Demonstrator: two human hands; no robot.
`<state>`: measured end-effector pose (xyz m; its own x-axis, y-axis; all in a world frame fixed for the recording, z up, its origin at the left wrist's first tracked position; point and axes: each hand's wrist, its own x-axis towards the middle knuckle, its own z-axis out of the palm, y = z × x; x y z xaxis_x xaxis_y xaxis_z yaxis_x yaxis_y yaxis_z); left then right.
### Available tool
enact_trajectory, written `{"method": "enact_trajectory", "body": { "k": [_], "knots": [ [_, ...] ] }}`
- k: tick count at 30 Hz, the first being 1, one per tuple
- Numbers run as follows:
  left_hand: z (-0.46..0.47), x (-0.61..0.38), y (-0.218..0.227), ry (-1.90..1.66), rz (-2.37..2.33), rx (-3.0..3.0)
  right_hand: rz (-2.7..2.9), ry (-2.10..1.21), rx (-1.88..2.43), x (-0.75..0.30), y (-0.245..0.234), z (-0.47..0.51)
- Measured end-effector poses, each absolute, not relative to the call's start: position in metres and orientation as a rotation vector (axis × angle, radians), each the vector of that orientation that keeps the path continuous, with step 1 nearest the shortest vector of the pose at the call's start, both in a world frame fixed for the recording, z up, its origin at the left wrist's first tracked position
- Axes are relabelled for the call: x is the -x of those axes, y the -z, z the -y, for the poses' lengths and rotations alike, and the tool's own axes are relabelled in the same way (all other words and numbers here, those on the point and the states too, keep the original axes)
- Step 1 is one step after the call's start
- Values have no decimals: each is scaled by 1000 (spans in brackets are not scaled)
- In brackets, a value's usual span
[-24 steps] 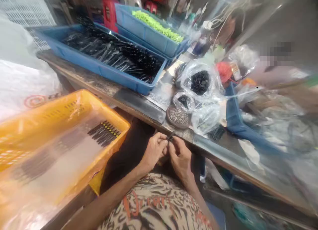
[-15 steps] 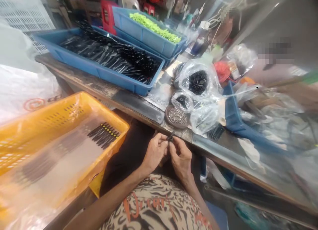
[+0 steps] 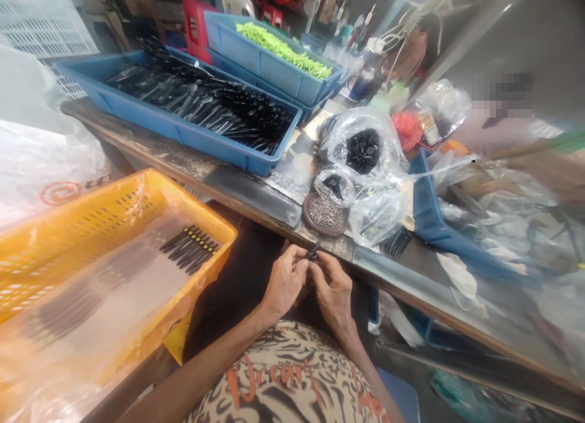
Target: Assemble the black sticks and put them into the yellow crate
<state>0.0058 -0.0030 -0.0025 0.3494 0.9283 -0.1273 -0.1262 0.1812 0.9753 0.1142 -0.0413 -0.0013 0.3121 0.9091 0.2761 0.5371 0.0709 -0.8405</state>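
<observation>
at the desk (image 3: pixel 150 149) edge, left hand (image 3: pixel 286 283) and right hand (image 3: pixel 333 292) both pinched shut on 1 small dark part (image 3: pixel 313 251) (held close, seemingly for fine work).

The bare left hand (image 3: pixel 286 283) and right hand (image 3: pixel 333 295) are held close together, nearly touching, with the fingers curled inward. The fingertips (image 3: pixel 299 252) of both hands pinch toward one point between them. The left forearm (image 3: pixel 205 356) runs in a long diagonal from the lower left, while the right forearm (image 3: pixel 365 374) rises more steeply from the lower right.
</observation>
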Motion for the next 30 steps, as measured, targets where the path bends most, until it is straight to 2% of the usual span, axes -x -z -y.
{"method": "enact_trajectory", "body": {
  "k": [30],
  "knots": [
    [-1,-3,6,-901,-948,-1111,1389,-578,1661,-116,1,40]
  ]
}}
